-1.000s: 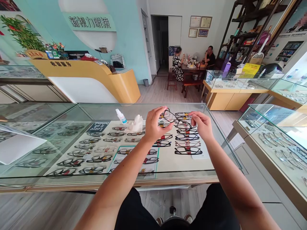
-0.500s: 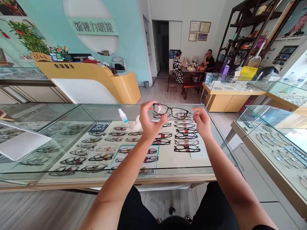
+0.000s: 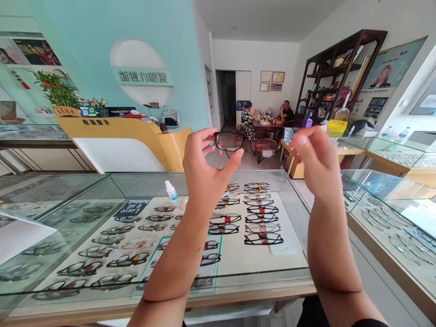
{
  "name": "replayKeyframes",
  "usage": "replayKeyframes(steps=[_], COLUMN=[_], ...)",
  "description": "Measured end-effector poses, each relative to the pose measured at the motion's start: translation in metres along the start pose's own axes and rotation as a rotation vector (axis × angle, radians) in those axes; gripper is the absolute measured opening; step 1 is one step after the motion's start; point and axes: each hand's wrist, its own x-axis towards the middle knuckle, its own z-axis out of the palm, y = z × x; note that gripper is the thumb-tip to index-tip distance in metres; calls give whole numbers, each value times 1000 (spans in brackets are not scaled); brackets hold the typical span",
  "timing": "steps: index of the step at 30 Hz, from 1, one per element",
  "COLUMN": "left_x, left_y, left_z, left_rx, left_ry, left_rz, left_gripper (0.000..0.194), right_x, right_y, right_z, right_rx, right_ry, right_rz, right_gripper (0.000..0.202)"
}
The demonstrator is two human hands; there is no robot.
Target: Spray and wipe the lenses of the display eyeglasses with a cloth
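Dark-rimmed eyeglasses (image 3: 229, 141) are held up above the glass display case, lenses roughly level. My left hand (image 3: 207, 165) grips them by the left rim, with the fingers at the outer upper edge and the thumb at the lower edge near the bridge. Right of the glasses, my right hand (image 3: 318, 161) is raised with thumb and fingers curled together. A small gap shows between it and the right lens; whether anything is pinched there is hidden. Below, several rows of eyeglasses (image 3: 263, 239) lie in the case.
The display case (image 3: 269, 290) spans the front. A white spray bottle (image 3: 171, 190) stands on it, left of my left arm. A second glass case (image 3: 384, 218) flanks the right side. Two people (image 3: 287, 113) sit at a far table, and a yellow-fronted counter (image 3: 163, 150) stands behind left.
The view has tilted up. The eyeglasses are now higher in the room view, still in my left hand. My right hand has moved right, away from the right lens, and appears larger.
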Motion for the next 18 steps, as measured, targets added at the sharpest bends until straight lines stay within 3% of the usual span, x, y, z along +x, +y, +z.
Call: replayKeyframes(steps=[2,5,8,18], left_x=[-3,-5,-4,-11], left_y=[-2,-6,-6,1], left_z=[-1,-4,-7,-3], left_rx=[-3,8,6,35], left_ry=[7,4,10,-18], left_rz=[-28,-55,-75,-64], left_gripper=[60,57,55,55], right_x=[-9,-22,-27,-25], right_y=[-5,-5,-6,-4], right_z=[7,14,15,24], right_rx=[-73,-167,-199,-242], right_ry=[-90,-156,-198,-116], right_rz=[34,12,-25,-47], right_gripper=[46,65,67,44])
